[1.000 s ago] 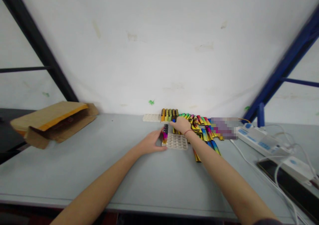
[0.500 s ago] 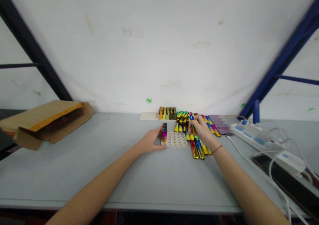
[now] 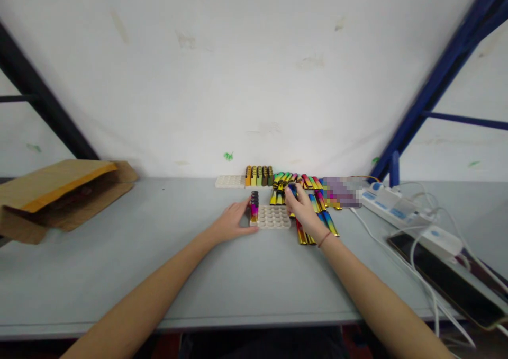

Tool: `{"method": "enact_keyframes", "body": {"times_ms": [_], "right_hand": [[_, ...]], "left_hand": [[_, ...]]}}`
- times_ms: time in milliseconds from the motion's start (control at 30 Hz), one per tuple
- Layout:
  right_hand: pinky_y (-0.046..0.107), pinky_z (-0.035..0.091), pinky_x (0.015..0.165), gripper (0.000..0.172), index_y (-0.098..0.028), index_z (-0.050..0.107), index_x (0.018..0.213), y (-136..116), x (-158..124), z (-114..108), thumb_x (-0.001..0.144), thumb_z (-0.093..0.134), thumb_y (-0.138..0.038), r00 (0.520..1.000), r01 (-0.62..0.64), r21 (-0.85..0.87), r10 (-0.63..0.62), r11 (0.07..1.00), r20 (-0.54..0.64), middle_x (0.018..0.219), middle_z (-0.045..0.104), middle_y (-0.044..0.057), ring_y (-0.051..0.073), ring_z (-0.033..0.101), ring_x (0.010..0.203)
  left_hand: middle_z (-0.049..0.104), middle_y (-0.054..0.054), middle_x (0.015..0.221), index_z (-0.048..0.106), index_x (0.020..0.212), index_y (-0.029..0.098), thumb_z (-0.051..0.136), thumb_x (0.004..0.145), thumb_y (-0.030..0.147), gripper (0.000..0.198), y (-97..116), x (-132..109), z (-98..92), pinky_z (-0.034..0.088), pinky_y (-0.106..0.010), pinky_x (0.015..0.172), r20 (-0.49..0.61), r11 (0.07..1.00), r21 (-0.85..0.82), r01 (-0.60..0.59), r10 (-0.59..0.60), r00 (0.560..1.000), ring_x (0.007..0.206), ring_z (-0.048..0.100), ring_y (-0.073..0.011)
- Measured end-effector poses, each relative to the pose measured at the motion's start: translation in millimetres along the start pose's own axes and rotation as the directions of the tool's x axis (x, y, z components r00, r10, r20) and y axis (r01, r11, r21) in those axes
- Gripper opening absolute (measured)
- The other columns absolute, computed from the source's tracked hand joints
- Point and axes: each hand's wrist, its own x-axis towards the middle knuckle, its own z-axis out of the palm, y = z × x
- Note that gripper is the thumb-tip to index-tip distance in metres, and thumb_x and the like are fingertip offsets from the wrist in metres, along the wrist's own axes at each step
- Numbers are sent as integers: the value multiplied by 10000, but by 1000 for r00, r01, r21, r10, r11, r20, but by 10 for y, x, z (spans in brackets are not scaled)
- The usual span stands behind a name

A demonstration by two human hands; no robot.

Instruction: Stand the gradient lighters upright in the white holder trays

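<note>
A small white tray with round holes (image 3: 273,220) lies on the grey table (image 3: 159,274), with a few colourful lighters (image 3: 254,207) standing in its left column. My left hand (image 3: 231,222) rests against the tray's left side, fingers curled around it. My right hand (image 3: 302,209) is at the tray's right edge, closed on a blue lighter (image 3: 292,189). A heap of shiny rainbow-coloured lighters (image 3: 313,203) lies right of the tray.
A second white tray (image 3: 230,181) with a row of upright lighters (image 3: 259,176) stands by the wall. A torn brown cardboard box (image 3: 59,195) lies at the left. Power strips (image 3: 397,211), white cables and a dark phone (image 3: 444,279) lie at the right.
My right hand went from the near tray to the lighter heap, closed on a blue lighter and came back toward the tray. My left hand stayed at the tray.
</note>
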Motion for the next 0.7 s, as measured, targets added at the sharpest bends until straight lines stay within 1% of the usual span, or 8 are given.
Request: {"method": "enact_keyframes", "body": {"times_ms": [67,133,233,300,433,600,633,700], "right_hand": [[199,227,358,368,-219,440,733,24,3,37,794,514,-574,996,-86,46,87,995,-24,478,298,-87,69,257,374],[211,163,342,435,-213,388,617,29,5,55,812,421,-601,977,-203,122,209,972,-39,435,226,-86,68,188,355],[224,110,342,449,-218,315,527,22,-4,55,823,322,-554,951,-296,216,309,931,-30,399,181,-77,70,132,345],[232,86,343,434,-224,290,500,19,-13,46,821,271,-515,945,-314,250,328,916,-14,382,158,-72,76,104,339],[242,65,351,401,-232,269,484,-4,-33,49,804,223,-469,947,-305,281,322,910,-15,373,142,-62,85,87,331],[242,95,367,429,-235,277,518,-52,-70,92,785,252,-570,949,-278,198,301,940,-98,394,167,-58,92,120,354],[242,100,371,436,-235,284,524,-53,-76,94,780,261,-586,951,-275,180,295,944,-96,401,173,-57,93,124,361],[242,101,376,436,-234,288,528,-40,-80,86,771,268,-596,950,-295,164,307,941,-55,411,168,-58,94,116,371]], "left_hand": [[484,-186,1320,249,1440,116,604,771,574,886,-11,0,8,352,-470,1008,-3,1000,2,0,0,1000,1172,482,-342],[478,-180,1330,268,1432,124,608,768,571,870,-20,0,11,348,-469,1013,-4,1000,4,0,0,1000,1181,477,-342],[471,-203,1331,268,1425,87,597,773,575,879,-23,0,7,345,-468,1016,7,1000,6,6,-6,1000,1187,471,-345],[472,-206,1329,263,1424,83,595,773,577,882,-17,0,0,348,-465,1014,12,1000,7,10,-10,1000,1183,474,-340],[478,-181,1333,292,1413,122,607,765,565,845,-1,5,-9,346,-459,1016,5,1000,-2,3,-3,1000,1183,476,-332],[490,-181,1320,312,1403,126,609,760,572,836,14,7,-15,350,-463,1010,5,1000,-14,9,-9,1000,1173,483,-337],[490,-180,1320,308,1405,125,609,761,571,839,17,6,-16,347,-464,1012,6,1000,-15,11,-10,1000,1174,481,-336],[480,-184,1330,300,1408,113,608,766,566,844,17,3,-17,338,-460,1022,7,1000,-9,11,-11,1000,1187,472,-336]]}}
